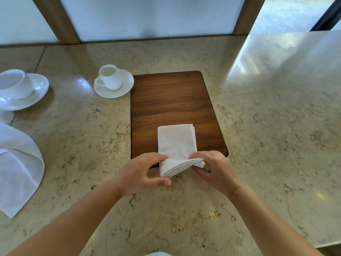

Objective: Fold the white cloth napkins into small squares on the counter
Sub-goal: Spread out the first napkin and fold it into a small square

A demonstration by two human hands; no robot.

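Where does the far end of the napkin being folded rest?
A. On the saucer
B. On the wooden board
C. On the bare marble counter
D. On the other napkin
B: the folded napkin lies with its far end on the wooden board, while both hands pinch its near end.

Both hands, left [145, 174] and right [215, 170], pinch near edge of folded napkin [176, 141] on wooden board [169, 100].
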